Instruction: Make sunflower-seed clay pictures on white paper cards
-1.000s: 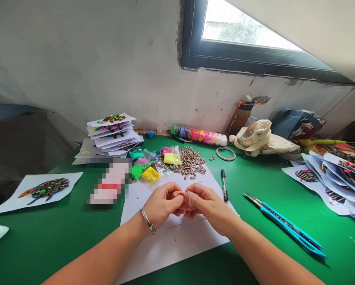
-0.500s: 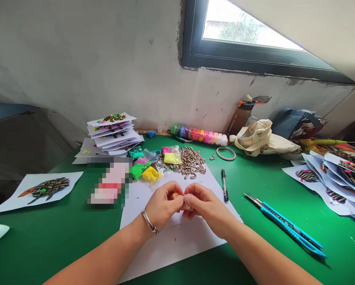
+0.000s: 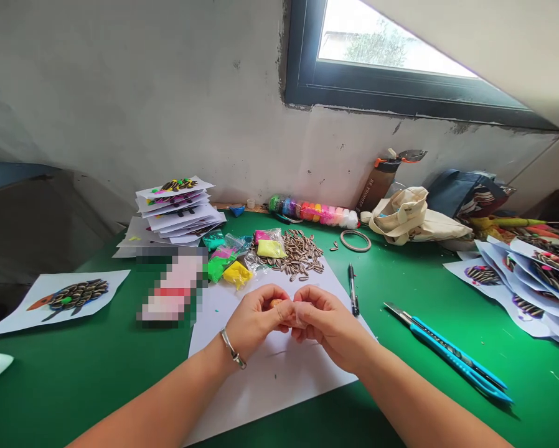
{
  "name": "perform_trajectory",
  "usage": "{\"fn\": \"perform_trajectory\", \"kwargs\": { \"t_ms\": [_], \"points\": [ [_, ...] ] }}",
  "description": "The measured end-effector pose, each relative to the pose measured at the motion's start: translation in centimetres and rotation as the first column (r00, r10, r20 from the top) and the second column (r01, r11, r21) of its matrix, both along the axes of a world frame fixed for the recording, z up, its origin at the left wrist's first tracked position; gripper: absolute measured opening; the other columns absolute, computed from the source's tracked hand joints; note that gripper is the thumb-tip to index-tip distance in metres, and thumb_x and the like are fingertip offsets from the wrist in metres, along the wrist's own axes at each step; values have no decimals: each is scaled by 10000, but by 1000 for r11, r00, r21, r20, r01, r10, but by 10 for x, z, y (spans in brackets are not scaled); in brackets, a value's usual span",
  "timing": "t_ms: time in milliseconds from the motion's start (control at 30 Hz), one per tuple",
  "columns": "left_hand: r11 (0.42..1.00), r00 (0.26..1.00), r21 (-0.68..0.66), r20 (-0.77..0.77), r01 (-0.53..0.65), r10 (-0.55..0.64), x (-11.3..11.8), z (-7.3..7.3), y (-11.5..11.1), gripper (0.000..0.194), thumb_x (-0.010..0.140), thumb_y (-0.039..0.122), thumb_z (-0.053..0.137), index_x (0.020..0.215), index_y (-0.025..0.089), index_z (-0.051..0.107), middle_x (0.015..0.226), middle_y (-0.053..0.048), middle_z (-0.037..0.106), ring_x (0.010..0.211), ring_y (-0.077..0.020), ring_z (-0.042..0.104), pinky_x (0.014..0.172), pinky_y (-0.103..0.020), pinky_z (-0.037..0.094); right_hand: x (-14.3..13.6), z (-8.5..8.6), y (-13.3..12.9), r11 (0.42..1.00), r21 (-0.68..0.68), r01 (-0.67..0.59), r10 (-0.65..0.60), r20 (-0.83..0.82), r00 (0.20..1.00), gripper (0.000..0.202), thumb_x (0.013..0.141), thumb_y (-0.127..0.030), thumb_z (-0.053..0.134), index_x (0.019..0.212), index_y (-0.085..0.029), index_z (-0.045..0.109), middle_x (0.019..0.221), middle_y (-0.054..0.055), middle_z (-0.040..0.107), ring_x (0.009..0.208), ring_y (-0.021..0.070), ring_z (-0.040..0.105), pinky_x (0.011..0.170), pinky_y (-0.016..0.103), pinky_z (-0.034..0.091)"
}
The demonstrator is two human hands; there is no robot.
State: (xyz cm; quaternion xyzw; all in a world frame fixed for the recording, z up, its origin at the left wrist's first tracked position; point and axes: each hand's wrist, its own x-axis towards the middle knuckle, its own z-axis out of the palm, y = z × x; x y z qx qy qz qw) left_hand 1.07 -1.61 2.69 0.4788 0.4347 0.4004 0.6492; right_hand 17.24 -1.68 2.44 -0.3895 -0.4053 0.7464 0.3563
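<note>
Over a white sheet of paper (image 3: 242, 398), both hands are close together around a small clear bag of orange-brown modelling clay (image 3: 274, 303). My left hand (image 3: 258, 317), with a silver bracelet at the wrist, has its fingers curled round the clay end. The bag's crinkled clear plastic is pinched between the thumb and fingers of my right hand (image 3: 324, 320). Most of the bag is hidden by the fingers. Just beyond lie bags of coloured clay (image 3: 236, 274) and a heap of striped sunflower seeds (image 3: 300, 252).
A pen (image 3: 353, 289) and a blue utility knife (image 3: 447, 348), its blade showing, lie to the right. A roll of tape (image 3: 355, 241) is behind. Seed pictures are stacked at left (image 3: 181, 211) and right (image 3: 531, 280). A bottle (image 3: 377, 183) and cloth bag (image 3: 401, 214) stand by the wall.
My fingers have shifted slightly on the bag, with the right fingertips closer to the left thumb. Less of the orange clay shows. The things on the table stay put.
</note>
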Motion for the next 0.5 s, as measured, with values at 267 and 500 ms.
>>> {"fn": "perform_trajectory", "kwargs": {
  "t_ms": [267, 500],
  "points": [
    [998, 995, 56, -96, 19, -14, 1, -1, -2, 408, 700, 526, 717, 765, 147, 583, 625, 0, 614, 587, -131, 588, 577, -249, 489, -3, -5, 1, 997, 50, -56, 54, 27, 998, 210, 636, -117, 607, 748, -199, 449, 653, -40, 588, 602, 105, 522, 574, 241, 383],
    [1000, 997, -11, -72, -11, 10, 1, 0, -1, 417, 647, 510, 767, 767, 143, 609, 641, -5, 643, 615, -151, 627, 620, -279, 538, -4, -3, 3, 997, 72, -22, 13, 115, 993, 200, 638, -139, 605, 749, -198, 449, 647, -49, 558, 595, 99, 509, 546, 229, 367]
  ]
}}
